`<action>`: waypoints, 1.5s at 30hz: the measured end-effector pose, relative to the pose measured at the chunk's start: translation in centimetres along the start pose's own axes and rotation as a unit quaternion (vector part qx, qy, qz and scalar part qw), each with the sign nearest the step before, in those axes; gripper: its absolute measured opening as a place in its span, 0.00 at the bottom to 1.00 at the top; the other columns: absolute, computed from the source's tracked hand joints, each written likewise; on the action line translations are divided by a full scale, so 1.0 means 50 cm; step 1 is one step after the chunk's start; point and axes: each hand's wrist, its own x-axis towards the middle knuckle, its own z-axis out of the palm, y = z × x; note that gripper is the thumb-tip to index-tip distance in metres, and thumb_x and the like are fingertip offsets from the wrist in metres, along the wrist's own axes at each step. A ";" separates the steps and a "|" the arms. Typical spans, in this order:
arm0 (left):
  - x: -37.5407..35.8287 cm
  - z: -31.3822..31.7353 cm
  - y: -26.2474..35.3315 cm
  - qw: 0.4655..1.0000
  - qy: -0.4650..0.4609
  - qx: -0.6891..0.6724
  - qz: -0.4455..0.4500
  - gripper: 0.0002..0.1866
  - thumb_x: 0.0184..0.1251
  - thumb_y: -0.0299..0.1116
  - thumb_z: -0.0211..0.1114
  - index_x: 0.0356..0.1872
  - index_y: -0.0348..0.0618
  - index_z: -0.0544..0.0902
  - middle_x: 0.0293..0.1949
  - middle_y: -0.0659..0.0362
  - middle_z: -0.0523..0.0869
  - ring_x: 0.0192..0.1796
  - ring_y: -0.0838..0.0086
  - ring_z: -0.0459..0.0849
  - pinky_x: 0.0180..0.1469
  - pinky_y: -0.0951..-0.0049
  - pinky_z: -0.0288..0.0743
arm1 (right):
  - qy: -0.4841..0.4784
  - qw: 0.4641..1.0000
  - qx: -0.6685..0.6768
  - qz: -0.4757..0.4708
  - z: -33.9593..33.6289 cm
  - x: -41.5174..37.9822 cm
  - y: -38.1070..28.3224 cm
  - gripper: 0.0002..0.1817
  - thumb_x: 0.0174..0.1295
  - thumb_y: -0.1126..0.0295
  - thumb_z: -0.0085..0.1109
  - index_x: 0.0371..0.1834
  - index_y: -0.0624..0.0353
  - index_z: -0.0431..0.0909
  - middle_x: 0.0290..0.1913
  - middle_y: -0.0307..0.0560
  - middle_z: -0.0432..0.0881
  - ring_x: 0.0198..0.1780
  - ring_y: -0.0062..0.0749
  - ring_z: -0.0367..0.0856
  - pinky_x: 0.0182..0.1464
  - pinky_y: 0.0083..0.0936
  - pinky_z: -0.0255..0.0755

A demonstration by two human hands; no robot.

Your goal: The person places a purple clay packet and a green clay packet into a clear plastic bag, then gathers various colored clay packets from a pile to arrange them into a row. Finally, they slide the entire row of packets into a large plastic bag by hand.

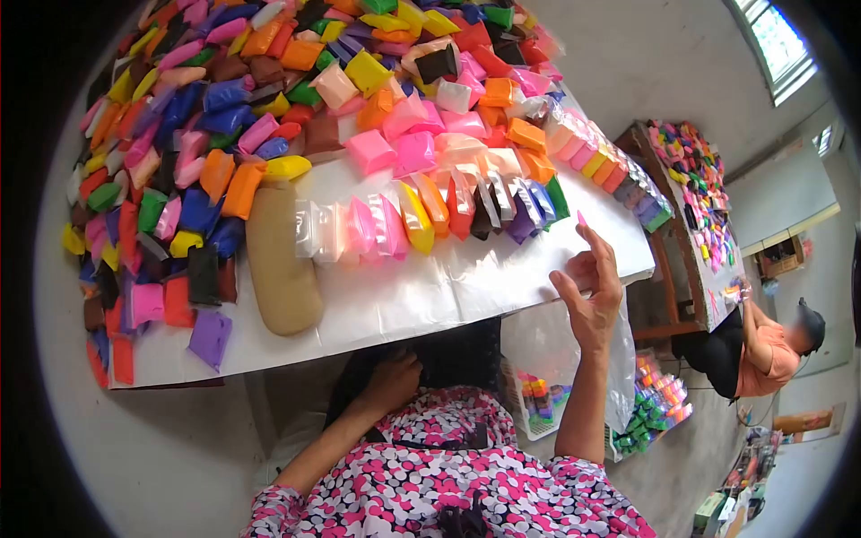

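Note:
My right hand (592,291) is raised over the right end of the white table (395,309), thumb and fingers apart, holding nothing. To its left stands a row of small clear packets (413,215) in white, pink, yellow, orange, red, black, purple, blue and green. My left hand (393,386) rests low on dark cloth below the table edge, fingers curled, with no object visible in it. A long tan block (282,260) lies at the left end of the row. Behind and left of it is a big heap of colourful wrapped packets (206,117).
Another packed row (601,161) runs along the table's far right edge. Beneath that side are a clear plastic bag (547,345), a white basket (538,426) and stacked packets (650,408). A co-worker (767,354) in an orange shirt sits at a second table (668,202).

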 end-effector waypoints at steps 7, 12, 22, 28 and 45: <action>-0.011 0.013 -0.004 1.000 0.005 0.021 0.013 0.09 0.54 0.29 0.62 0.36 0.37 0.84 0.45 0.48 0.83 0.60 0.50 0.79 0.59 0.58 0.77 | 0.017 0.998 0.054 -0.017 -0.013 -0.017 -0.003 0.40 0.44 0.76 0.71 0.67 0.58 0.72 0.60 0.46 0.78 0.40 0.24 0.78 0.42 0.21 0.74; -0.016 0.017 0.001 0.998 0.029 0.050 0.028 0.08 0.55 0.30 0.62 0.35 0.39 0.83 0.44 0.50 0.83 0.56 0.53 0.79 0.58 0.58 0.75 | 0.057 0.997 0.054 -0.019 -0.050 -0.080 0.001 0.36 0.49 0.76 0.68 0.67 0.61 0.71 0.59 0.50 0.80 0.39 0.23 0.79 0.40 0.20 0.75; 0.006 0.009 0.012 0.993 -0.052 0.105 0.025 0.06 0.53 0.29 0.64 0.32 0.43 0.83 0.39 0.54 0.81 0.48 0.57 0.79 0.50 0.58 0.76 | 0.264 0.930 0.101 0.234 -0.226 -0.326 0.146 0.22 0.63 0.76 0.60 0.62 0.65 0.73 0.50 0.46 0.84 0.35 0.17 0.78 0.35 0.15 0.73; 0.031 -0.016 0.035 0.992 -0.064 0.067 0.090 0.06 0.60 0.30 0.61 0.34 0.39 0.83 0.39 0.52 0.81 0.48 0.53 0.79 0.52 0.57 0.75 | 0.274 0.880 0.021 0.388 -0.259 -0.467 0.187 0.09 0.65 0.76 0.57 0.47 0.66 0.81 0.39 0.47 0.86 0.33 0.19 0.80 0.33 0.18 0.74; 0.387 0.084 0.316 0.925 -0.088 0.049 0.366 0.01 0.58 0.24 0.58 0.31 0.40 0.77 0.31 0.49 0.82 0.41 0.51 0.83 0.47 0.56 0.74 | -0.221 0.820 -0.418 0.322 -0.126 -0.219 0.518 0.27 0.55 0.76 0.56 0.61 0.68 0.68 0.55 0.70 0.77 0.60 0.56 0.77 0.61 0.44 0.72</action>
